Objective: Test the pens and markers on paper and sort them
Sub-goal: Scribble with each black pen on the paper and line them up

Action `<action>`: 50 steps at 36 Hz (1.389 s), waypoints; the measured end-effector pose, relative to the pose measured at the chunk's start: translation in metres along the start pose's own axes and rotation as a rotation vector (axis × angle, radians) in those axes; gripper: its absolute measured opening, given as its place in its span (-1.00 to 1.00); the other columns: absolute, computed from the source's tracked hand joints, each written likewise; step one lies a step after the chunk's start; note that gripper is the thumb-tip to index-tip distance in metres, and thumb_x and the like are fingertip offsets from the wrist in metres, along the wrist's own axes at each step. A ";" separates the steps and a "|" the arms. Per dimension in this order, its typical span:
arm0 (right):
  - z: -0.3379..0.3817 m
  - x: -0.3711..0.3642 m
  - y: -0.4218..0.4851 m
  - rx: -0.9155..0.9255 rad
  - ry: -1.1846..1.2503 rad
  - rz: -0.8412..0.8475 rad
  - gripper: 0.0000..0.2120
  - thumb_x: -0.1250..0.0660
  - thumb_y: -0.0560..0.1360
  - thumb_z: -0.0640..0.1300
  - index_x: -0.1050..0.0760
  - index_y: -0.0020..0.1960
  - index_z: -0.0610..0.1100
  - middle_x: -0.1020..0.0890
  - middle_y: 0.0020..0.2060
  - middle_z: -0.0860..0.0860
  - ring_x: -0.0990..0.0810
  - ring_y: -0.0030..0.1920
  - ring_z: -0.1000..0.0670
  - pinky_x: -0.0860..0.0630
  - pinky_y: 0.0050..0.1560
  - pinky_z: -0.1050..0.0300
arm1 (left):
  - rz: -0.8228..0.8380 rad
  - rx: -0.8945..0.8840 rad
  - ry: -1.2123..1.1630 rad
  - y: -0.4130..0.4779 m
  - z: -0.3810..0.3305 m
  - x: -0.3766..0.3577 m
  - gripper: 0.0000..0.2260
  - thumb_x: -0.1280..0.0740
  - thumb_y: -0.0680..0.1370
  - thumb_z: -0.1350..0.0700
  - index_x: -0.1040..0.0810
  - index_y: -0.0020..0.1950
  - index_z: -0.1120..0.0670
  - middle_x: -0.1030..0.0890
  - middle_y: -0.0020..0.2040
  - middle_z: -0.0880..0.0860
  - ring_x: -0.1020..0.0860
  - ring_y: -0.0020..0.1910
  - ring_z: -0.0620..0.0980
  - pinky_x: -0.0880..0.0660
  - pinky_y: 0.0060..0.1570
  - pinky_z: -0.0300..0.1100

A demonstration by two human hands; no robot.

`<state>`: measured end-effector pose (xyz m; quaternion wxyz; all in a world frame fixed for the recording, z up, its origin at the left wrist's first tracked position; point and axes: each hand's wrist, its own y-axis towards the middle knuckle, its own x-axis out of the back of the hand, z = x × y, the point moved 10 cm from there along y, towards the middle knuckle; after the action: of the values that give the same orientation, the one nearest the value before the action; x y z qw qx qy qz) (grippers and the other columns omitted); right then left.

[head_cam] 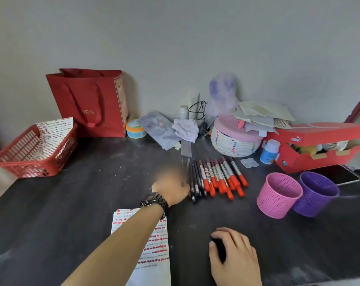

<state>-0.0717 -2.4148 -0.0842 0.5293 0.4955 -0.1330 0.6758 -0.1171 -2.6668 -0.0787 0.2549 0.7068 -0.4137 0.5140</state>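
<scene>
Head view, selection step. The left hand (171, 189), wristwatch on its wrist, reaches forward across the white paper sheet marked with rows of red test strokes (155, 246) to the left end of a row lying on the dark tabletop (51, 213): slim black pens (195, 182) on the left, white-barrelled markers with red-orange caps (222, 178) touching them on the right. The forearm is extended and the knuckles face up; the fingers are smeared by motion, so whether they are spread or pinched on a pen cannot be told. The right hand (234, 256) rests palm-down on the table near the sheet, fingers loosely curved; a dark patch between thumb and forefinger may be a held object or bare table. To do the step well, probably lift only the outermost black pen, by mid-barrel, so its neighbours do not roll, and test it on unmarked paper. The round pink perforated plastic cup (278, 195) and its purple twin (317, 193), touching, seem to be the sorting bins.
</scene>
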 end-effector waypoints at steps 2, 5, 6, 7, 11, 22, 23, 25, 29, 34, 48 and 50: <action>0.000 -0.001 0.000 -0.003 -0.006 0.018 -0.73 -0.59 0.24 -0.05 -0.59 -0.15 0.17 -0.63 -0.04 0.27 -0.66 -0.02 0.01 -0.50 -0.14 0.09 | 0.013 0.020 0.005 0.001 0.000 -0.002 -0.71 -0.23 0.53 -0.17 -0.44 0.15 -0.04 -0.47 0.15 0.03 -0.42 0.22 0.10 -0.41 -0.05 -0.04; 0.001 -0.002 0.000 -0.021 0.001 0.053 -0.62 -0.68 0.15 -0.13 -0.60 -0.17 0.15 -0.65 -0.06 0.25 -0.68 -0.04 -0.01 -0.53 -0.16 0.06 | 0.030 0.072 -0.014 0.003 0.001 -0.002 -0.69 -0.22 0.54 -0.13 -0.47 0.18 0.01 -0.47 0.19 0.05 -0.41 0.25 0.12 -0.47 0.04 0.02; 0.001 -0.001 0.000 -0.023 0.002 0.061 -0.63 -0.68 0.15 -0.13 -0.60 -0.18 0.15 -0.65 -0.06 0.25 -0.68 -0.04 -0.01 -0.54 -0.16 0.05 | 0.033 0.089 -0.023 0.003 0.002 -0.002 -0.68 -0.22 0.54 -0.12 -0.49 0.19 0.03 -0.47 0.20 0.05 -0.40 0.26 0.12 -0.48 0.08 0.03; 0.001 -0.002 0.000 -0.027 0.011 0.071 -0.65 -0.67 0.17 -0.12 -0.60 -0.18 0.15 -0.64 -0.06 0.26 -0.68 -0.02 0.00 -0.54 -0.13 0.05 | 0.035 0.100 -0.027 0.003 0.003 -0.003 -0.67 -0.22 0.53 -0.11 -0.51 0.19 0.04 -0.47 0.21 0.04 -0.40 0.27 0.11 -0.48 0.09 0.04; 0.000 -0.004 -0.001 -0.045 0.030 0.100 -0.67 -0.65 0.18 -0.07 -0.58 -0.19 0.20 -0.61 -0.06 0.32 -0.66 0.01 0.05 -0.52 -0.10 0.11 | 0.022 0.099 0.048 0.002 0.002 -0.004 -0.65 -0.19 0.54 -0.14 -0.54 0.18 0.03 -0.46 0.21 0.04 -0.42 0.25 0.10 -0.46 0.02 0.00; 0.001 -0.001 0.002 -0.028 0.015 0.043 -0.67 -0.63 0.23 -0.08 -0.56 -0.16 0.20 -0.62 -0.04 0.29 -0.65 0.02 0.02 -0.53 -0.09 0.07 | 0.020 0.131 0.042 0.002 0.004 0.007 -0.60 -0.20 0.55 -0.14 -0.56 0.19 0.10 -0.45 0.25 0.09 -0.42 0.27 0.17 -0.44 0.04 0.01; 0.001 -0.001 0.001 -0.018 0.020 0.029 -0.67 -0.63 0.23 -0.09 -0.56 -0.15 0.19 -0.62 -0.03 0.28 -0.65 0.02 0.02 -0.52 -0.09 0.07 | 0.008 0.136 0.003 0.000 0.007 0.010 -0.61 -0.20 0.55 -0.14 -0.58 0.14 0.11 -0.48 0.22 0.10 -0.45 0.24 0.18 -0.47 0.05 0.00; 0.000 0.001 0.000 -0.010 0.015 0.005 -0.67 -0.62 0.25 -0.09 -0.57 -0.12 0.17 -0.62 -0.01 0.28 -0.64 0.03 0.03 -0.50 -0.08 0.07 | -0.004 0.141 -0.105 -0.002 0.012 0.014 -0.63 -0.19 0.55 -0.14 -0.60 -0.05 0.13 -0.56 0.09 0.11 -0.54 0.11 0.19 -0.53 0.04 -0.01; -0.003 -0.003 -0.004 0.002 0.030 0.012 -0.74 -0.55 0.34 -0.06 -0.55 -0.07 0.18 -0.59 0.02 0.29 -0.58 0.09 0.05 -0.49 -0.01 0.07 | -0.014 0.127 -0.323 -0.010 0.026 0.018 -0.71 -0.20 0.59 -0.13 -0.47 -0.18 0.06 -0.63 -0.12 0.07 -0.58 -0.09 0.12 -0.44 -0.19 -0.10; -0.004 0.001 -0.004 -0.008 0.044 0.017 -0.88 -0.47 0.44 0.05 -0.57 -0.05 0.18 -0.58 0.03 0.30 -0.54 0.13 0.06 -0.44 0.06 0.06 | -0.052 0.002 -0.589 -0.049 0.028 0.030 -0.87 -0.20 0.64 0.01 -0.41 -0.04 0.04 -0.70 -0.19 -0.04 -0.64 -0.18 -0.03 -0.53 -0.09 -0.10; 0.074 0.013 -0.038 -0.116 0.975 0.279 -0.79 -0.34 0.54 0.11 -0.60 -0.15 0.01 -0.57 -0.44 0.00 -0.47 -0.45 0.11 -0.42 -0.39 0.30 | -0.072 -0.443 -0.600 -0.227 -0.001 0.023 -0.93 -0.24 0.66 -0.04 -0.45 0.10 -0.07 -0.54 -0.09 -0.22 -0.51 -0.12 -0.17 -0.41 -0.14 -0.26; 0.078 0.011 -0.047 -0.129 1.009 0.257 -0.76 -0.33 0.60 0.03 -0.57 -0.19 -0.06 -0.57 -0.45 0.00 -0.46 -0.48 0.11 -0.40 -0.40 0.33 | -0.093 -0.401 -0.503 -0.235 0.011 0.021 -0.84 -0.22 0.66 -0.07 -0.50 0.15 -0.06 -0.54 -0.04 -0.22 -0.49 -0.04 -0.16 -0.46 -0.04 -0.16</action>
<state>0.0096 -2.4440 -0.0548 0.4698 0.0545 0.0372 0.8803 0.0901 -2.5580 -0.0471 0.3021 0.7654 -0.5241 0.2193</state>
